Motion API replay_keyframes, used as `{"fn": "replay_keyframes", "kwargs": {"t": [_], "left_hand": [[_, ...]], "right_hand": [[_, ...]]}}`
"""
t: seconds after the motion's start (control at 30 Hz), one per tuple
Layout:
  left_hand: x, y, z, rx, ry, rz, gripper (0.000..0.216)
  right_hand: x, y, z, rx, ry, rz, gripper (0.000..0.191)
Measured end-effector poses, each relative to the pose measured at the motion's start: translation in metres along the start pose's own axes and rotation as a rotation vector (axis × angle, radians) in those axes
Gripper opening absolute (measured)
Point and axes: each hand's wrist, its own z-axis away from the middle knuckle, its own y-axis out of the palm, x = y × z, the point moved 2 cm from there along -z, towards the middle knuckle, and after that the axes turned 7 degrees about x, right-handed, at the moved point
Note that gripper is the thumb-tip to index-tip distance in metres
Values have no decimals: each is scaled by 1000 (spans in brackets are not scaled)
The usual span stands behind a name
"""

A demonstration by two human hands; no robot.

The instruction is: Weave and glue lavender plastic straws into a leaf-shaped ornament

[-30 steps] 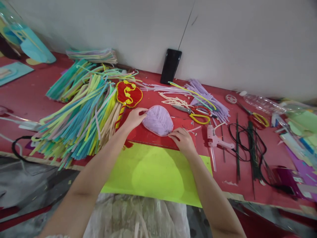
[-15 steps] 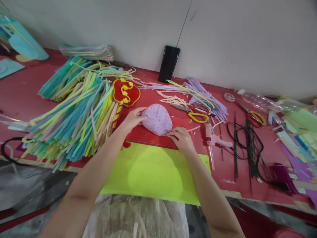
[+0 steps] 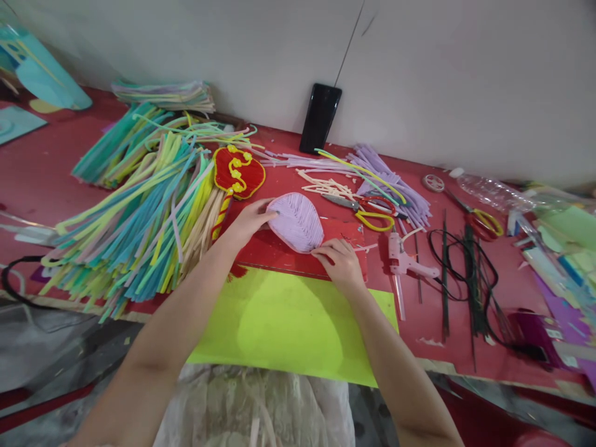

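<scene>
While the lilac leaf piece (image 3: 297, 220) lies mid-frame on a red sheet (image 3: 274, 256), my left hand (image 3: 249, 218) and right hand (image 3: 339, 264) touch its opposite edges; gripping or pressing, I cannot tell.

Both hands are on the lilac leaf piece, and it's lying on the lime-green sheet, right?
The head view shows the left hand and right hand on the lilac leaf piece, but it lies on the red board, beyond the lime-green sheet.
</scene>
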Motion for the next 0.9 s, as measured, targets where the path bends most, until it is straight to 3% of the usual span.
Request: {"fn": "replay_keyframes", "kwargs": {"t": [0.1, 0.3, 0.53, 0.9], "left_hand": [[2, 2, 0, 20, -12, 100, 39], [8, 1, -2, 16, -3, 153, 41], [4, 0, -4, -92, -72, 126, 35], [-3, -10, -10, -80, -85, 85, 32]], "right_hand": [[4, 4, 0, -5, 43, 4, 19], [8, 6, -3, -3, 46, 11, 18], [8, 7, -5, -35, 64, -40, 17], [23, 18, -10, -63, 156, -18, 17]]}}
